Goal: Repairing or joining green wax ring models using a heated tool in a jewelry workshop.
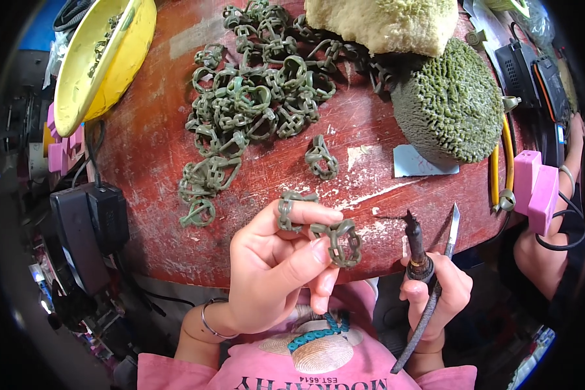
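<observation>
My left hand [263, 263] pinches a dark green openwork ring [346, 244] between thumb and fingers, above the table's near edge. Another green ring [287, 212] sits around its index finger. In my right hand [443, 289] are two tools: a dark pen-like iron [413, 235] with a blackened tip pointing up, and a slim knife [454, 227] with a pointed metal blade and a wrapped dark handle. The iron's tip is apart from the ring. Beyond my hands lies a single green ring [322, 158], near a large heap of similar green rings [247, 97].
The worn red table [143, 221] carries a yellow bowl [133, 45] at far left, a pale sponge-like block [383, 23] and a rough green block [448, 97]. Black adapters [81, 227] hang at the left edge. Another person's arm [543, 257] is at the right.
</observation>
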